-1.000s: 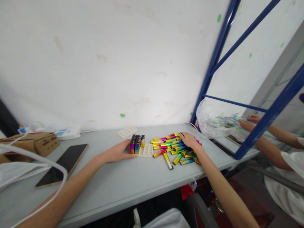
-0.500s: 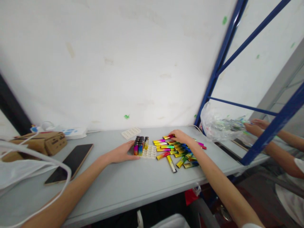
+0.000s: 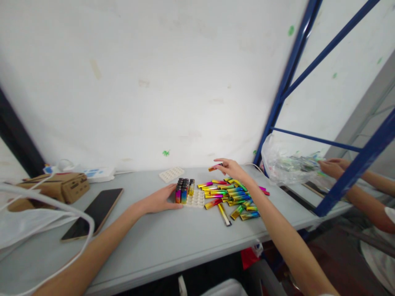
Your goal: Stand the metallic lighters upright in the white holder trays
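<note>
A white tray with round holes (image 3: 199,200) lies on the table, and several shiny lighters (image 3: 181,195) stand upright in its left part. My left hand (image 3: 160,199) steadies the tray's left end, thumb at the near side and fingers at the far side. Raised over the back of a loose pile of lighters (image 3: 234,193), my right hand (image 3: 230,167) pinches one red-and-gold lighter (image 3: 212,168). The piled lighters are metallic, in gold, blue, green and magenta, lying in different directions. One lighter (image 3: 224,215) lies apart at the pile's near side.
A second white holed tray (image 3: 171,174) lies near the wall. At left are a black phone (image 3: 94,213), a cardboard box (image 3: 58,187) and a white cable (image 3: 88,220). Rightward stand a blue metal frame (image 3: 279,98) and a plastic bag (image 3: 271,160); beyond are another person's hands (image 3: 335,166).
My right hand has lifted off the pile, up and slightly left, with a lighter in its fingers. My left hand stays at the tray.
</note>
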The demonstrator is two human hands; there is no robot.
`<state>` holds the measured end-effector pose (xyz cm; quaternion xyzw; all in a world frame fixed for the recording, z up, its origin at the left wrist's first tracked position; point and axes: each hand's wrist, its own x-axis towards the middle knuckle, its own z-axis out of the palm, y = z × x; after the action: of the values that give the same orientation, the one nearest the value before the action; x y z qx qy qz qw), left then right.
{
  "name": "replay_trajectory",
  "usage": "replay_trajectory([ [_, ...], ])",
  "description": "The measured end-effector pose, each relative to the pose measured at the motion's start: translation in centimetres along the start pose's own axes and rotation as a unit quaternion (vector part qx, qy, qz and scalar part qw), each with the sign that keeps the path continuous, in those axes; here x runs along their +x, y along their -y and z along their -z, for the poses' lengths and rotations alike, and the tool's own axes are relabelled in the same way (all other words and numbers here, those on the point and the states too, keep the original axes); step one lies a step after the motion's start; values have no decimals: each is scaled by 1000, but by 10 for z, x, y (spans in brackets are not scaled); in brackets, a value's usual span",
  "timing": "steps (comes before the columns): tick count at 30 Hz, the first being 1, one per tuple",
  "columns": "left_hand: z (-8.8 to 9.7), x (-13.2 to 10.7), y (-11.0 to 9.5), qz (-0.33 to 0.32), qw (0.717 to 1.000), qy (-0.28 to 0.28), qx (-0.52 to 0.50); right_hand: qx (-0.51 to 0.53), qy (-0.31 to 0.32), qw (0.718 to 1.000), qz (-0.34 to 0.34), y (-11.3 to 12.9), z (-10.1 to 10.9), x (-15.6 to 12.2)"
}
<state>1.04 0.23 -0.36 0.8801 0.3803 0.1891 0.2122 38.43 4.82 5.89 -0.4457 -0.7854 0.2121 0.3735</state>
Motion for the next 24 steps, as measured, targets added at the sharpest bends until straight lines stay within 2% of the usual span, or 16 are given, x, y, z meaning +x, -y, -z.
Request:
replay_trajectory([
  [2,0,0,0,0,1000,0,-2,108,-38,993,13,20,-12,8],
  [5,-1,0,0,-3,1000,4,-6,247,-59,967,8,46,-43,11],
  [8,-1,0,0,-9,1000,4,-8,391,-29,920,-29,56,-80,4],
  [10,-1,-1,-1,-10,1000,5,-6,441,1,895,-66,55,-99,-2],
  [13,0,-2,-2,-10,1000,9,-2,462,-22,884,-73,48,-105,-5],
  [16,1,-2,-3,-6,1000,8,0,460,-68,884,-59,47,-93,-6],
  [20,1,-2,-4,-5,1000,5,2,411,-74,906,-70,52,-83,-10],
  [24,1,-2,-4,-5,1000,7,2,332,-77,934,-105,51,-97,-14],
])
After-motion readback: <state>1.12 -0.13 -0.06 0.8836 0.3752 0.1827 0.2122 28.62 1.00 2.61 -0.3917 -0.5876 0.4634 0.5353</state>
